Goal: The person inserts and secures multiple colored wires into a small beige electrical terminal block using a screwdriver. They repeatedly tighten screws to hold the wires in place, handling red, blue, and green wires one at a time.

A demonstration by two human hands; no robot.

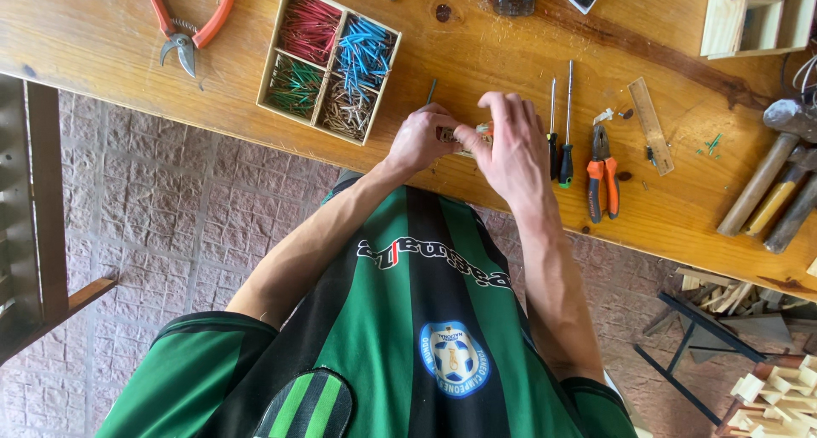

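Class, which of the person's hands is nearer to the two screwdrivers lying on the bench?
Right. The right hand lies just beside the screwdrivers; the left hand is farther off, beyond it, towards the compartment box.

Bare bench between compartment tray (pixel 271 79) and screwdrivers (pixel 565 140); pliers (pixel 602 176), seemingly hammers (pixel 770 191) farther right.

— How were the arms set?
— Both forearms reached forward, converging over the bench edge.
— And the hands?
— The left hand (pixel 419 140) was curled, fingers pinched; the right hand (pixel 509 148) arched over, fingertips meeting the left's.
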